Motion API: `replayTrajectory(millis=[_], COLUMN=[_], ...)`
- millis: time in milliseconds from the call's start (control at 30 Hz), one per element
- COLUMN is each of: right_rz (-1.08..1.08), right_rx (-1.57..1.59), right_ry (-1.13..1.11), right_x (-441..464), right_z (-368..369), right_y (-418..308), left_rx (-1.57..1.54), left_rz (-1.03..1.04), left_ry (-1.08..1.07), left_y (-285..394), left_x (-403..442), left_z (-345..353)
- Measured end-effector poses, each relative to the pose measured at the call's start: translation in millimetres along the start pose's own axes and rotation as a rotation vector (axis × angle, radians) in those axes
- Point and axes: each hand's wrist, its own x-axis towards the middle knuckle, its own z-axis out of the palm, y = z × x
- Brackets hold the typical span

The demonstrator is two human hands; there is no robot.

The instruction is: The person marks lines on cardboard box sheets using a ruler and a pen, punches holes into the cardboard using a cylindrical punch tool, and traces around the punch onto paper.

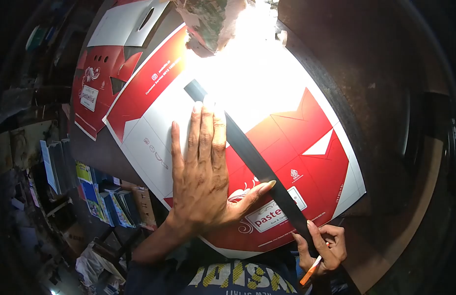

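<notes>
A printed red-and-white box sheet (319, 184) lies flat, with a dark straight ruler (255, 158) set diagonally across it. My left hand (203, 167) is spread palm down on the sheet, its fingertips beside the ruler's upper part and its thumb on the ruler's edge. At the ruler's lower end, my right hand (326, 248) is closed, thumb and forefinger on either side of that end. A slim orange-and-white tool (310, 272) is tucked in the same hand; whether it is a pen or a cutter I cannot tell.
A very bright lamp (247, 44) glares over the sheet's top and washes out its print. Another red-and-white box piece (101, 81) lies at the upper left on the dark board (110, 155). Stacked books (102, 199) and a crumpled plastic bag (93, 268) sit lower, at left.
</notes>
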Motion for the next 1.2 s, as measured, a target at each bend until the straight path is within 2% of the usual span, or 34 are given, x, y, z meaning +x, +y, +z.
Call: replayTrajectory(millis=[467,800,867,900,933,1033,1100,1167,1200], right_rz=[0.034,-0.04,0.024,0.057,-0.1,0.103,0.047,0.139,0.057], right_rx=[0.01,-0.061,-0.119,-0.174,-0.158,0.127,0.454,0.898,0.831], right_ry=[-0.005,-0.095,-0.108,-0.04,0.122,0.236,0.203,-0.073,-0.126], right_x=[-1,2,11,14,19,45,81,105,119], right_z=[-1,-10,-19,-25,-28,-48,-29,-15,-6], right_y=[0,3,-3,-5,12,18,4,-12,-14], left_rx=[-0.002,-0.041,-0.048,-0.056,-0.058,-0.05,-0.028,-0.043,-0.055], left_rz=[0.008,-0.002,-0.007,-0.008,-0.014,-0.015,-0.016,-0.024,-0.028], left_ry=[0.017,-0.006,-0.001,-0.001,0.002,0.005,-0.007,-0.007,-0.017], left_y=[-1,-2,-2,-2,-2,-1,0,0,0], left_x=[0,0,0,0,-1,0,0,2,1], left_z=[2,1,1,1,1,0,-3,-6,-7])
